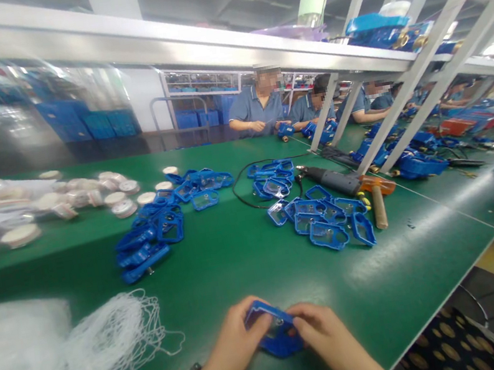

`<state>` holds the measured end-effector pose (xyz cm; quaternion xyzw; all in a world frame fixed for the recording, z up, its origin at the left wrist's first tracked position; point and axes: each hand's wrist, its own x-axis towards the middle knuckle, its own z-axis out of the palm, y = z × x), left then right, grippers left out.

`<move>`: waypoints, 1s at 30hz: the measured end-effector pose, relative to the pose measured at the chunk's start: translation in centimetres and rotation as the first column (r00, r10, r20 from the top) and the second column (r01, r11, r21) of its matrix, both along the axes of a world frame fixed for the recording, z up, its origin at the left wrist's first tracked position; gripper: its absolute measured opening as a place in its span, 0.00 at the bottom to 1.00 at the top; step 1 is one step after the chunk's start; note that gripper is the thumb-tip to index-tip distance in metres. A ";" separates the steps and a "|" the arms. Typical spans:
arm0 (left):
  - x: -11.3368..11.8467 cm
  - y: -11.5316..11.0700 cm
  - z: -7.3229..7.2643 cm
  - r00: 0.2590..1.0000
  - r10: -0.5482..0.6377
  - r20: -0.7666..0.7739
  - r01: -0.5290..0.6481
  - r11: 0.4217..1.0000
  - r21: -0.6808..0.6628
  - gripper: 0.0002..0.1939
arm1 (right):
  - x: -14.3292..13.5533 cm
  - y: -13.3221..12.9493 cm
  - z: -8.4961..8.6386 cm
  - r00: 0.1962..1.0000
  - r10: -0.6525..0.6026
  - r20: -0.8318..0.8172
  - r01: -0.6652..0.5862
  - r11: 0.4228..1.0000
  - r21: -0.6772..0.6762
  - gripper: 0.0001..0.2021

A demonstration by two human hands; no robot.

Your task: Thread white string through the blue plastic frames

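Note:
Near the front of the green table, a blue plastic housing (280,342) with a clear window is held up between both hands. My left hand (239,338) grips its left side, thumb lying over the inner face. On the opposite edge, my right hand (318,328) closes its thumb and fingers; whether a small part sits in that pinch is hidden. Beyond them lies a group of blue frames with clear windows (325,232). Farther left is a heap of similar blue housings (159,225).
White cord (115,333) lies tangled beside a plastic bag (17,369) at left. Round white discs or rolls (122,207) are spread behind. A power screwdriver (331,178) and a wooden-handled mallet (379,207) lie right. Co-workers (258,110) sit across the green table (222,265), under a metal shelf (205,47).

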<state>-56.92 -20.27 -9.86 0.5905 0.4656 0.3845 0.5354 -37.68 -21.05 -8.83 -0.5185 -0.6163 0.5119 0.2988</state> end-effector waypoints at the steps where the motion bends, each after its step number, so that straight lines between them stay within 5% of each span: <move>1: 0.0 -0.1 0.1 1.000 -0.012 0.007 0.012 1.000 0.011 0.11 | -0.1 0.0 0.1 1.000 0.008 0.022 -0.009 1.000 0.024 0.13; 16: 0.3 -0.8 0.7 0.999 0.030 -0.034 -0.029 0.999 0.038 0.07 | -0.8 -0.1 1.0 0.985 -0.015 0.173 -0.010 0.990 0.142 0.13; 30: 0.5 -0.2 -1.1 0.968 0.219 -0.122 -0.219 0.976 0.016 0.10 | -1.8 -0.1 -0.3 0.919 -0.053 0.392 -0.040 0.973 0.226 0.13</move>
